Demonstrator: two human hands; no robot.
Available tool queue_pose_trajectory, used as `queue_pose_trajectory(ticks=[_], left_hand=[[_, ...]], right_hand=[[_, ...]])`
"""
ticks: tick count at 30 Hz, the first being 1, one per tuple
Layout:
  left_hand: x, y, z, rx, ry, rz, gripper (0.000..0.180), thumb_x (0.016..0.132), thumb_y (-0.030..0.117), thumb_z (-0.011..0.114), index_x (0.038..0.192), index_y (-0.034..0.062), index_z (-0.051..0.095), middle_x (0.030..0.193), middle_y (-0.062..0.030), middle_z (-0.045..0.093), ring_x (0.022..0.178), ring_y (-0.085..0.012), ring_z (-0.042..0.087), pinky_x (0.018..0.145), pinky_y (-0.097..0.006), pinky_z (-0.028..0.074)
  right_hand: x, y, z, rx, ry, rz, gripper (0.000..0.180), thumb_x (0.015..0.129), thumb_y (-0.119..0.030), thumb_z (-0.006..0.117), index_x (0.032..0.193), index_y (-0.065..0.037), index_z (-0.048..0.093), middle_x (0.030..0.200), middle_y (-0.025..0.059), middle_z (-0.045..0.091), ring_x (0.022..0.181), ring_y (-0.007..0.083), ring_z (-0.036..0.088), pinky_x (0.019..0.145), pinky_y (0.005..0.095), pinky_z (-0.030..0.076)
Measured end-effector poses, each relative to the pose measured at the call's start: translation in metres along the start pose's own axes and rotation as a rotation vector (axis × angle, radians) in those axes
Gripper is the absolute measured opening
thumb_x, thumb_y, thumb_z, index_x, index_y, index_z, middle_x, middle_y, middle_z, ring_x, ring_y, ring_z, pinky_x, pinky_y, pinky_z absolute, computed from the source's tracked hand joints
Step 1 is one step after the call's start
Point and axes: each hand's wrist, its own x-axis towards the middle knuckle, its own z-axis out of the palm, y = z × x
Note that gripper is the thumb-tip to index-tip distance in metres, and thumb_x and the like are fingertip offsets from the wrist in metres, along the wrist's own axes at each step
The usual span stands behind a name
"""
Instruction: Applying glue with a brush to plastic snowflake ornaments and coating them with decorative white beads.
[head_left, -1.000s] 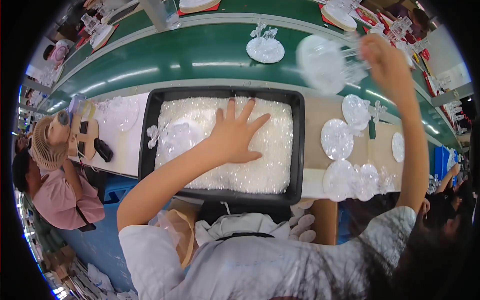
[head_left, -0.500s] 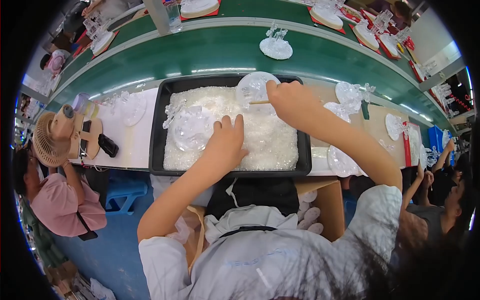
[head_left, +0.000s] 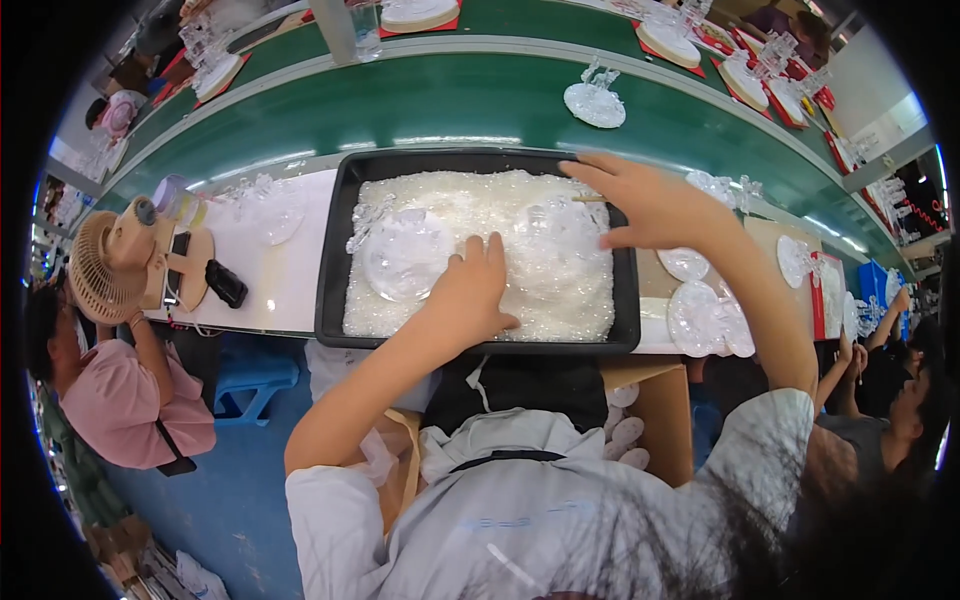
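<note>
A black tray (head_left: 327, 270) of white, glittery granules (head_left: 460, 200) lies in front of me. My left hand (head_left: 478, 295) rests over the granules with fingers stretched out, beside a clear round disc (head_left: 405, 260). Small clear ornament parts (head_left: 368, 222) stand at that disc's far left edge. A second clear piece (head_left: 560, 225) lies partly sunk in the granules on the right. Above the tray's far right corner is my right hand (head_left: 655, 205), thumb and forefinger spread apart. A thin light stick (head_left: 589, 199) juts from its palm; the fingers gripping it are mostly hidden.
Clear discs (head_left: 700, 318) lie on the table right of the tray. A beige fan (head_left: 105, 265) stands at the left, beside a black object (head_left: 225, 285). A green conveyor (head_left: 450, 110) runs beyond, carrying a clear ornament (head_left: 595, 100). Co-workers sit on both sides.
My right hand has moved right with the stick, and its thumb and forefinger have spread. The disc previously near it no longer stands raised at the tray's far edge. The conveyor ornament has shifted right.
</note>
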Motion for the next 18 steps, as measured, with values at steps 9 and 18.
queue_pose_trajectory(ticks=[9, 18], left_hand=[[0.030, 0.004, 0.006, -0.309, 0.195, 0.044, 0.105, 0.065, 0.017, 0.088, 0.146, -0.0083, 0.025, 0.122, -0.0274, 0.053, 0.103, -0.0379, 0.060, 0.090, -0.043, 0.051], [0.008, 0.005, -0.004, -0.041, 0.106, -0.013, 0.101, 0.065, 0.013, 0.086, 0.146, -0.0040, 0.029, 0.127, -0.0268, 0.049, 0.110, -0.0382, 0.057, 0.092, -0.045, 0.050]], right_hand=[[0.019, 0.018, -0.002, -0.231, -0.119, -0.493, 0.031, 0.073, -0.025, 0.078, 0.091, -0.006, 0.060, 0.113, 0.0107, 0.064, 0.100, 0.0282, 0.063, 0.072, 0.0386, 0.055], [-0.008, -0.004, 0.010, -0.062, -0.100, -0.273, 0.034, 0.079, -0.033, 0.076, 0.083, -0.004, 0.060, 0.081, 0.0121, 0.063, 0.083, 0.0336, 0.065, 0.065, 0.0444, 0.049]])
